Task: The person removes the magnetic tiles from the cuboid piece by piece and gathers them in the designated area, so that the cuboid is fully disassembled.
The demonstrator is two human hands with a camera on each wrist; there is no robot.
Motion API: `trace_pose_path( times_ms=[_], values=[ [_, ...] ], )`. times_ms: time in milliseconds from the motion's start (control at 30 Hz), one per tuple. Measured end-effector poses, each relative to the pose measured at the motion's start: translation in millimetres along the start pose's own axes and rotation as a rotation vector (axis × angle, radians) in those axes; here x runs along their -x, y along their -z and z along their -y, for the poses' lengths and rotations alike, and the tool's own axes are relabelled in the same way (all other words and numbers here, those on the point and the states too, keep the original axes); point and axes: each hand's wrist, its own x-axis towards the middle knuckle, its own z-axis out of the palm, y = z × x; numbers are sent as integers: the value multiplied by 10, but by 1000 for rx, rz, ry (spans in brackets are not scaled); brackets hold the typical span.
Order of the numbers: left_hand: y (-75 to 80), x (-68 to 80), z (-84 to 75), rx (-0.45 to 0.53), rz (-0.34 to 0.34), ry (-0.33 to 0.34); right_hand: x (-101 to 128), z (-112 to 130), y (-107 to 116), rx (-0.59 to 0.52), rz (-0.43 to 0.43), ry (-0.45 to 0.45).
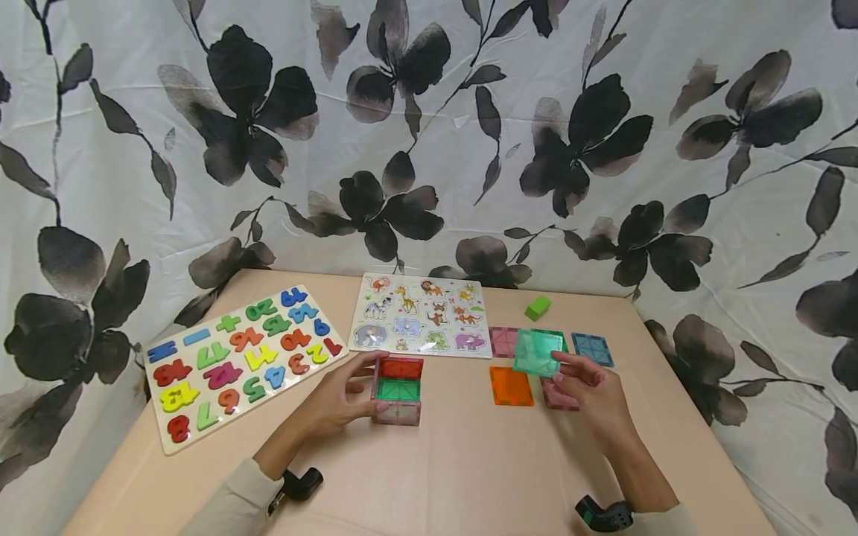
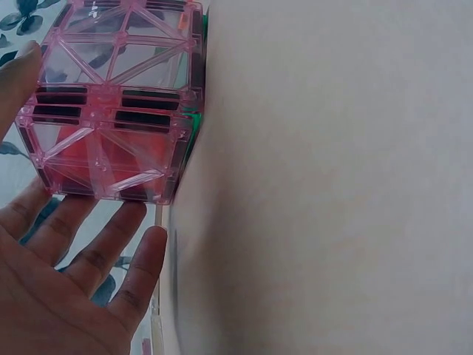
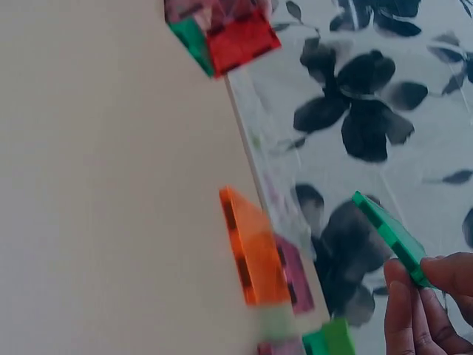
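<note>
An open box of magnetic tiles [image 1: 398, 389], with pink walls, a red back wall and a green floor, stands on the tan table [image 1: 456, 469]. My left hand [image 1: 346, 394] holds the box [image 2: 111, 111] by its left side, thumb at the back corner and fingers at the front. My right hand [image 1: 590, 391] pinches a translucent green square tile [image 1: 538, 351] by its edge and keeps it lifted above the loose tiles. In the right wrist view the green tile [image 3: 388, 237] is seen edge-on between my fingertips [image 3: 414, 296].
Loose tiles lie flat: orange [image 1: 512, 385], pink [image 1: 504, 341], blue [image 1: 593, 348]. An animal puzzle board [image 1: 422, 316] and a number puzzle board [image 1: 241, 357] lie at the back and left. A small green block [image 1: 538, 307] sits behind the tiles.
</note>
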Motion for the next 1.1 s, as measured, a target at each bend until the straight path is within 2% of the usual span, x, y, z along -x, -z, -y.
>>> trace_pose_path(
  times_ms=[167,367,500,600,833,1100],
  values=[
    [1,5,3,-8,-2,7,-62,-172,263,35,-57,2],
    [3,1,3,-7,-4,2,-107,-368,558,-32,-98,10],
    [-1,-1,15,-7,-4,3,-129,-500,742,-61,-118,-29],
    [-2,-2,20,-3,-4,9,-144,-592,854,-43,-146,-79],
    [2,-7,16,-2,-8,12,-155,-739,1009,15,-186,-188],
    [-2,-20,-5,-4,-14,14,-147,-783,1111,109,-208,-180]
  ],
)
